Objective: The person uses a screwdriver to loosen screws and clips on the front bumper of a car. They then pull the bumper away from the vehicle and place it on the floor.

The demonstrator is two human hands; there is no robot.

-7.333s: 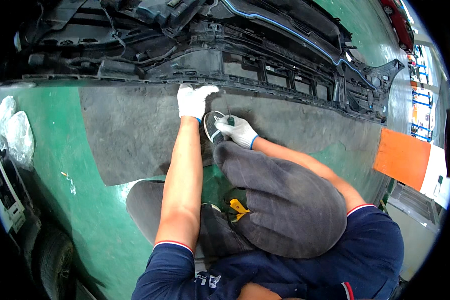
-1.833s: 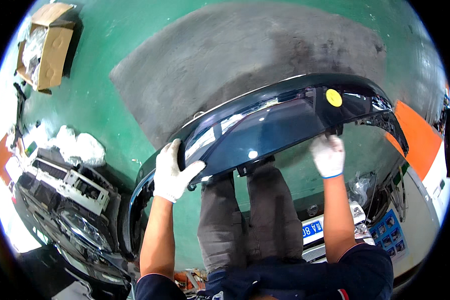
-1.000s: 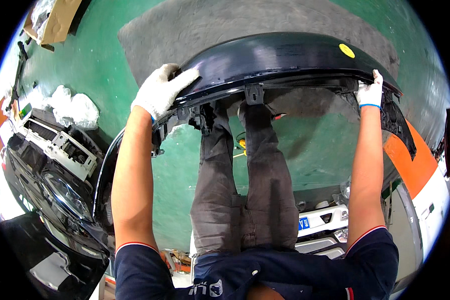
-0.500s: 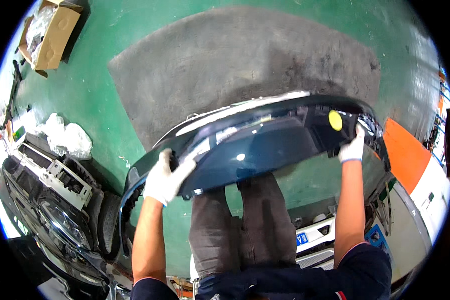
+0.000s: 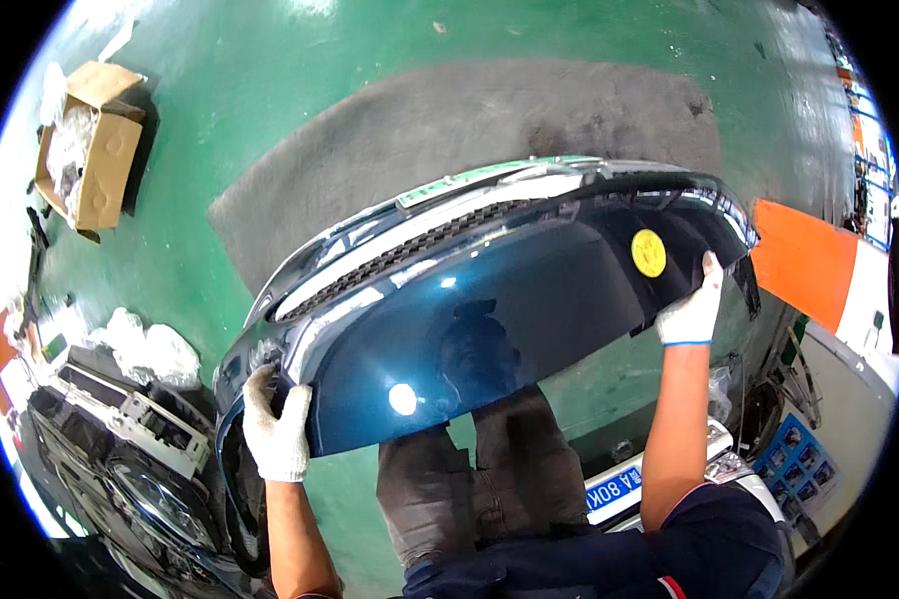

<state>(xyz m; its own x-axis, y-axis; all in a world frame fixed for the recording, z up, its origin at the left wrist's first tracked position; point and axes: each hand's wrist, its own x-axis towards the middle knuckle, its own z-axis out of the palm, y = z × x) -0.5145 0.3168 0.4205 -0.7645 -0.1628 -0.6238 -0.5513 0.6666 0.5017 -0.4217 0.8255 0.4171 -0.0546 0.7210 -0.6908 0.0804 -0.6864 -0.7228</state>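
A glossy dark blue car bumper point(image 5: 420, 349) spans the space before my legs, with its left end closer to me than its right. Its far side carries a black mesh grille strip point(image 5: 410, 247) and a green plate point(image 5: 484, 180). On the right part sits a round yellow sticker point(image 5: 649, 254). My left hand point(image 5: 278, 429), in a white knit glove, grips the near edge by the left end, thumb apart from the fingers. My gloved right hand point(image 5: 691, 309) is closed on the near edge below the sticker; most of its fingers are hidden.
A worn grey mat point(image 5: 449, 110) lies on the green floor beyond the bumper. An open cardboard box point(image 5: 110, 170) and clear plastic wrap point(image 5: 160, 349) are at left, above dark car parts point(image 5: 140, 489). An orange-and-white panel point(image 5: 799, 260) stands right; a white car part point(image 5: 714, 439) lies behind my right arm.
The bumper has tilted, bringing its grille and green plate into sight. Its left end came down and left with my left hand. My right hand moved slightly left and lower.
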